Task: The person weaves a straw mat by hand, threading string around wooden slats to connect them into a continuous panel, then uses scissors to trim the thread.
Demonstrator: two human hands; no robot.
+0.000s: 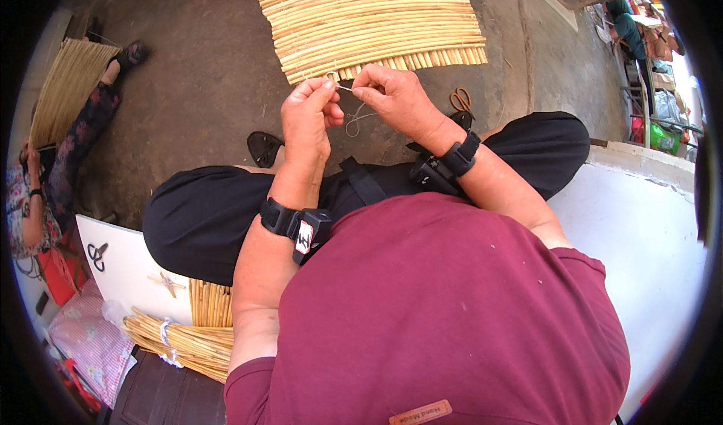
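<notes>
Both my hands are raised close together in front of the near edge of a mat of yellow reed stalks point(376, 19). My left hand point(310, 112) pinches a thin pale string between thumb and forefinger, and a small loop of it stands up by the fingertips. Just to its right, my right hand point(399, 99) pinches the same string, a short stretch of it running taut between the two. A slack length of string point(352, 127) hangs in a curl below. To the right of my right hand are scissors with brown-orange handles point(461, 99), their blades not clearly visible.
A white board point(124, 255) at my left carries black-handled scissors point(96, 256) and a star-shaped piece point(167, 282). Beside it lies a reed bundle tied with a white strip point(181, 343). Far left, another person holds a reed mat point(68, 90). A white surface point(633, 252) lies to my right.
</notes>
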